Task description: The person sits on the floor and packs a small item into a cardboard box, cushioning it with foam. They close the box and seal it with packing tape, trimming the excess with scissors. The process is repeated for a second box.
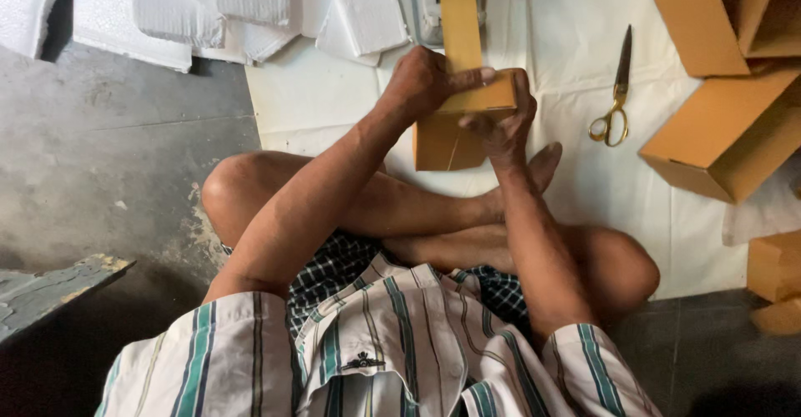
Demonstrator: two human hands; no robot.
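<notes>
I sit cross-legged on the floor and hold a small brown cardboard box [446,138] in front of my legs. My left hand [425,79] presses on its top flap from the left, thumb laid across the fold. My right hand [505,121] grips the box's right side, fingers curled over the edge. A long cardboard flap or strip [459,17] stands up behind the box. My bare feet lie just under the box.
Gold-handled scissors [616,92] lie on the white sheet [567,50] to the right. Several folded brown boxes [726,133] stand at the far right. White foam slabs [250,4] are stacked at the top left. Grey concrete floor [108,150] lies on the left.
</notes>
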